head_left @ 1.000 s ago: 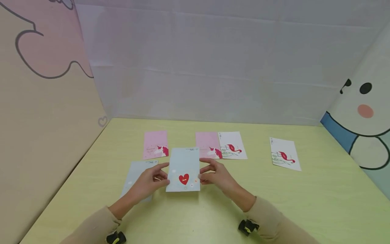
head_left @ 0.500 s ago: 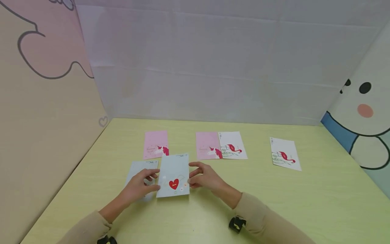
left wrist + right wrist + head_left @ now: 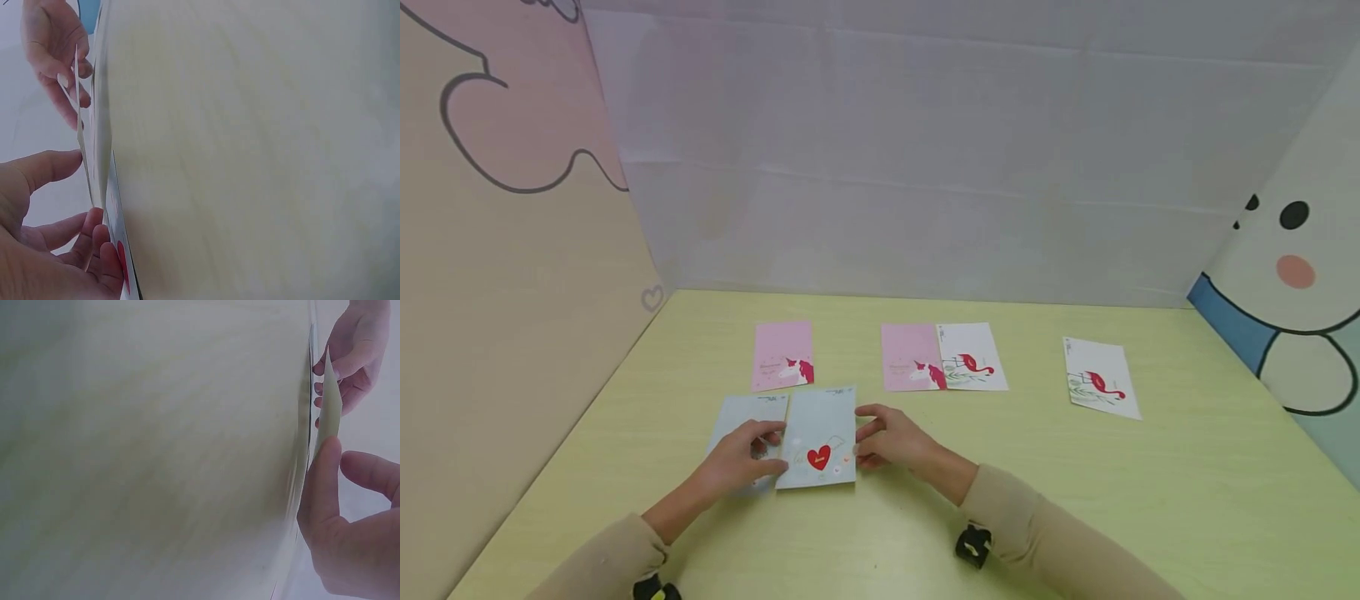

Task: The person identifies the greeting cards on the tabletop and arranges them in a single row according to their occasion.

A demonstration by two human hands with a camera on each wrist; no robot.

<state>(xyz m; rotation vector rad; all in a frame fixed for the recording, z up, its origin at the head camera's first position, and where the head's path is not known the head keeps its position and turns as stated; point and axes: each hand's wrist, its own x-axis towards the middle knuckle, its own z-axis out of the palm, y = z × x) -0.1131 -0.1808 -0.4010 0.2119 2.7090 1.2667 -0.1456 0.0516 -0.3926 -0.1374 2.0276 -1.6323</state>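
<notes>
The left hand (image 3: 737, 457) and right hand (image 3: 898, 439) grip the heart card (image 3: 822, 425) by opposite long edges, fingers bent; the card lies between them, equally near both, long axis pointing away from the person; the second blue card (image 3: 747, 409) lies just left of the heart card, partly behind the left hand; beyond the heart card are the outer flamingo card (image 3: 1101, 377), well right; the inner flamingo card (image 3: 973, 357) and inner unicorn card (image 3: 912, 350), right; the outer unicorn card (image 3: 781, 350), left; all card lettering is too small to read.
</notes>
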